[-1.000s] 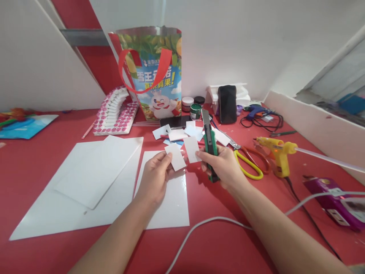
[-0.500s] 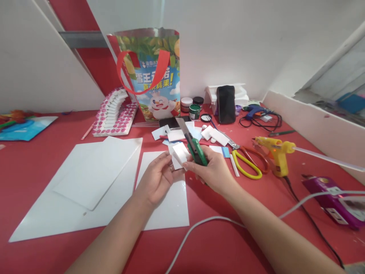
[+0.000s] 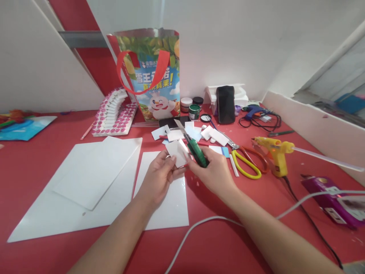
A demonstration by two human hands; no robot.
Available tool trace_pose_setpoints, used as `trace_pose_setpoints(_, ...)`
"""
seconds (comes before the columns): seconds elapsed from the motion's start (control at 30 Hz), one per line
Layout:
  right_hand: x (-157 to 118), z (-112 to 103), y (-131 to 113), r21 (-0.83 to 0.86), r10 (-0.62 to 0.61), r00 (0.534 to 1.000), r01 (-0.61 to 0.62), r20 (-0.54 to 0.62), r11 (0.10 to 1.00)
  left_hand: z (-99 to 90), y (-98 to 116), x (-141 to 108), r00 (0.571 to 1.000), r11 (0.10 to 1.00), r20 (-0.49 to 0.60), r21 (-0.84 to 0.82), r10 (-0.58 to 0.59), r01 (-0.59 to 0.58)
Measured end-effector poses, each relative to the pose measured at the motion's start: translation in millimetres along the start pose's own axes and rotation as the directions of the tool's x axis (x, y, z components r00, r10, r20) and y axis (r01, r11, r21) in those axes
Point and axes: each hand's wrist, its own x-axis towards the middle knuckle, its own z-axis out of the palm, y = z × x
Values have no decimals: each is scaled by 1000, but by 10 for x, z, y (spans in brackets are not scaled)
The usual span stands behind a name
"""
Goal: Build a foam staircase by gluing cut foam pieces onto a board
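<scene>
My left hand point(image 3: 160, 171) pinches a small square white card point(image 3: 177, 153), its thumb on the near face. A narrow white flap stands along the card's right side, touched by the fingertips of my right hand point(image 3: 214, 167). That hand is closed round a green utility knife point(image 3: 197, 153). The knife's bare blade slants up and to the left, beyond the card. Small white card scraps point(image 3: 218, 137) lie on the red table behind my hands. Under my left hand is a white board point(image 3: 168, 209).
To the left lie larger white sheets point(image 3: 94, 179). Yellow-and-red-handled scissors point(image 3: 246, 164), a yellow glue gun point(image 3: 278, 152) and a purple power strip point(image 3: 335, 201) are at the right. A pale cable point(image 3: 205, 220) crosses in front. A colourful bag point(image 3: 156, 76) and paint jars point(image 3: 194, 112) stand behind.
The white card has turned so its flat face shows, and my left thumb now presses on it. The knife stays in my right hand, barely shifted.
</scene>
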Motion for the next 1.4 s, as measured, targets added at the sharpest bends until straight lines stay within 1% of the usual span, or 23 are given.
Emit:
trace_pose_setpoints(0.07, 14, -19, 9, 78, 82, 997, -82, -4, 994, -4, 3, -3, 1000, 1000, -2, 4, 1, -1)
trace_pose_setpoints(0.1, 23, -28, 11, 136, 127, 992, -128, 17, 982, -2, 5, -7, 1000, 1000, 1, 8, -3, 3)
trace_pose_setpoints(0.17, 39, -39, 6, 266, 188, 977, -210, 104, 941, 6, 10, -18, 1000, 999, 18, 25, -21, 21)
trace_pose_setpoints(0.2, 44, -42, 1, 324, 196, 968, -238, 156, 916, 12, 12, -24, 999, 999, 28, 35, -29, 28)
trace_pose_setpoints(0.27, 45, -39, -10, 395, 175, 957, -257, 231, 882, 23, 15, -32, 999, 998, 45, 50, -30, 28)
trace_pose_setpoints(0.37, 30, -30, -16, 407, 147, 948, -257, 283, 877, 26, 17, -31, 997, 998, 79, 62, -26, 21)
trace_pose_setpoints(0.47, 27, -31, -7, 377, 156, 937, -273, 311, 885, 9, 9, -25, 993, 996, 118, 90, -17, 6)
trace_pose_setpoints(0.53, 41, -42, 3, 362, 174, 939, -279, 296, 889, -4, 1, -29, 994, 985, 102, 165, 27, -44)
trace_pose_setpoints(0.57, 52, -50, 8, 359, 180, 947, -271, 266, 893, -9, -3, -35, 994, 970, 82, 228, 68, -85)
trace_pose_setpoints(0.63, 72, -69, 12, 362, 178, 967, -235, 183, 902, -12, -8, -55, 983, 904, 49, 386, 176, -181)
trace_pose_setpoints(0.7, 82, -84, 11, 396, 154, 980, -192, 128, 898, -6, -9, -77, 958, 795, 53, 546, 282, -264)
trace_pose_setpoints(0.8, 74, -91, 2, 425, 102, 985, -152, 138, 893, 14, -4, -88, 918, 608, 88, 724, 386, -325)
trace_pose_setpoints(0.87, 64, -88, 5, 364, 65, 986, -117, 152, 924, 27, -5, -73, 897, 508, 103, 794, 429, -334)
trace_pose_setpoints(0.9, 62, -88, 11, 322, 48, 987, -96, 152, 942, 32, -8, -59, 892, 480, 111, 810, 439, -337)
trace_pose_setpoints(0.93, 65, -90, 22, 285, 37, 988, -78, 148, 955, 35, -14, -43, 890, 474, 121, 811, 439, -344)
trace_pose_setpoints(0.97, 73, -96, 37, 258, 33, 989, -70, 146, 964, 37, -21, -26, 893, 489, 132, 798, 429, -353)
trace_pose_setpoints(1.07, 132, -137, 109, 238, 49, 985, -89, 167, 967, 39, -49, 13, 918, 580, 185, 727, 350, -367)
trace_pose_setpoints(1.1, 160, -156, 138, 230, 56, 983, -95, 173, 969, 38, -59, 19, 925, 597, 202, 715, 321, -363)
trace_pose_setpoints(1.17, 217, -192, 199, 193, 63, 984, -95, 166, 977, 34, -76, 23, 930, 590, 222, 723, 292, -359)
trace_pose_setpoints(1.23, 266, -217, 252, 149, 66, 987, -88, 148, 985, 22, -95, 22, 917, 534, 240, 754, 318, -383)
trace_pose_setpoints(1.33, 301, -229, 297, 142, 79, 984, -102, 157, 985, -10, -129, 26, 879, 385, 307, 810, 365, -443)
trace_pose_setpoints(1.4, 302, -229, 302, 142, 102, 981, -126, 167, 982, -30, -152, 35, 869, 319, 340, 831, 358, -456)
